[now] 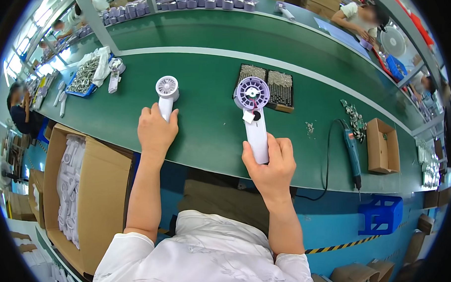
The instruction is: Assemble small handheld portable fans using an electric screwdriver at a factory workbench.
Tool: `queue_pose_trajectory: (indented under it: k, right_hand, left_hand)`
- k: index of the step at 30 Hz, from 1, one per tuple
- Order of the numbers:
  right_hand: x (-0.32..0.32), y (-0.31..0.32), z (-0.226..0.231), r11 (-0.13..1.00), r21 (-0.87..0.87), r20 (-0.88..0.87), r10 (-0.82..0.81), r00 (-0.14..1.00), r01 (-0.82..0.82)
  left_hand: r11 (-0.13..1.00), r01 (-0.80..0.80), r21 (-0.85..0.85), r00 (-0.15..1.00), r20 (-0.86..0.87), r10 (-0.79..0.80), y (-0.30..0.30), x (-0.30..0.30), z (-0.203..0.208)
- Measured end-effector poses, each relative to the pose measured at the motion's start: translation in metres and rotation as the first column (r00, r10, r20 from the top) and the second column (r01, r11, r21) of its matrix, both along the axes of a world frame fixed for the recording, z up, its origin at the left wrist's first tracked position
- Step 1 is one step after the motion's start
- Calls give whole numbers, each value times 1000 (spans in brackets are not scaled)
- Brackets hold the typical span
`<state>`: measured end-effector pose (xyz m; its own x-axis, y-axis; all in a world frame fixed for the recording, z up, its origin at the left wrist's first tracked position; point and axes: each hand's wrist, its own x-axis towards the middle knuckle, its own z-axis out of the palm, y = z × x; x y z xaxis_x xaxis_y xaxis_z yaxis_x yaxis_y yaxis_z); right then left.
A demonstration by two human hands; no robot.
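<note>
My left hand [155, 132] is closed round the handle of a small white handheld fan [167, 87], its round grille facing up over the green bench. In my right hand [273, 165] is the white handle of a second, partly open handheld fan [256, 137]. Its purple ringed head [252, 93] shows a white hub, with red wiring, a black round part and a white tab below. That head overlaps a two-part tray of small screws [280, 89] lying behind it.
An electric screwdriver [352, 156] with a black cord lies right, beside an open cardboard box [383, 148] and loose metal parts [354, 119]. A blue tray of metal pieces [85, 76] sits far left. A carton of white parts [100, 190] stands left; a blue stool [382, 215], lower right.
</note>
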<state>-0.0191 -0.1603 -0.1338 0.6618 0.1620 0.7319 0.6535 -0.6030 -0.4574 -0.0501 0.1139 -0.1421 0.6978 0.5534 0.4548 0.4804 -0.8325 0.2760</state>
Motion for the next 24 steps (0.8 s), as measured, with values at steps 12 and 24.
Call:
queue_pose_trajectory:
  k: [12,24]
  right_hand:
    - [-12,-7,-5,992,44,122,-121,985,116]
    - [-28,11,-2,991,106,139,-93,986,78]
  left_hand:
    - [970,23,242,982,176,-67,-16,-16,7]
    - [-294,629,-720,648,694,-313,-141,-26,-3]
